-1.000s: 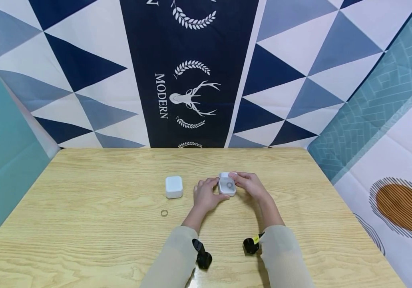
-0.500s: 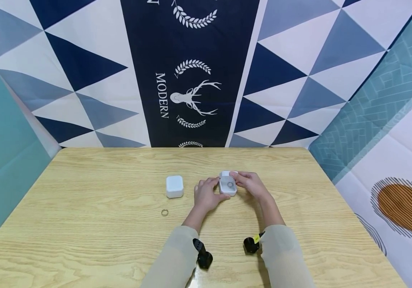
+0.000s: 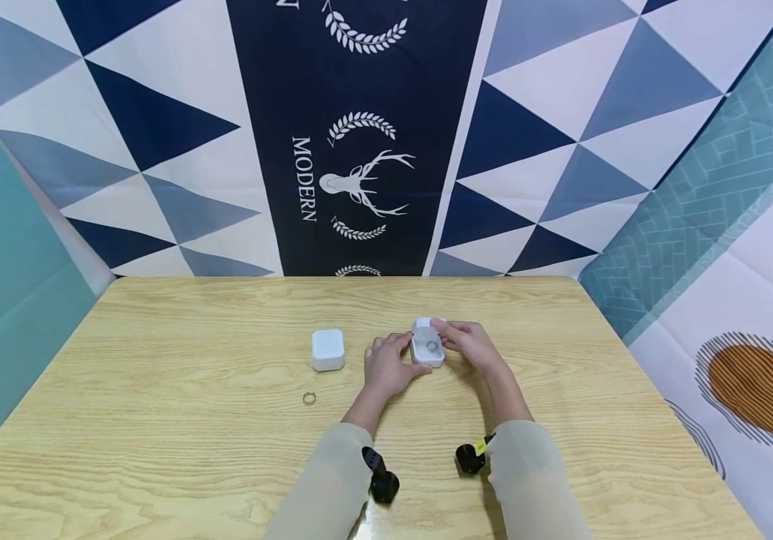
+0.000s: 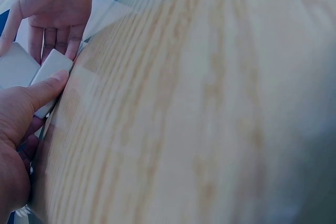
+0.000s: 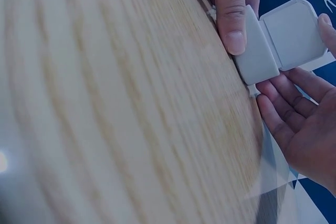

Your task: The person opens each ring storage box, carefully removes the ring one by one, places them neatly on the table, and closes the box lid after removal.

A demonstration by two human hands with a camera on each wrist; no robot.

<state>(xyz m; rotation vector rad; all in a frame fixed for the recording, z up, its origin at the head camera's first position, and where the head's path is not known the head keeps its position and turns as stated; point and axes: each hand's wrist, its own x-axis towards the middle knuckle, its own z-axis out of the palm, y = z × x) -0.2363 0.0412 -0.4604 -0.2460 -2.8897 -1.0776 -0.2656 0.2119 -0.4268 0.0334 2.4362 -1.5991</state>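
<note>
A small white ring box (image 3: 428,360) stands on the table with its lid (image 5: 296,34) swung up, and a ring (image 3: 432,346) is visible inside it. My left hand (image 3: 386,365) grips the base from the left, its thumb pressed on the near side. From the right, my right hand (image 3: 470,345) pinches the lid with the thumb at its edge; several of its fingers lie beside the box. To the left sits a second white box (image 3: 328,349), its lid down. Nearer to me a loose ring (image 3: 309,399) lies on the table.
The wooden table (image 3: 190,420) reaches back to a patterned cloth wall (image 3: 359,187). Black wrist cameras (image 3: 383,487) hang at both sleeves, close over the tabletop.
The lid has tilted a little farther back under my right hand, so more of the box's inside shows. My left hand stays in place on the base.
</note>
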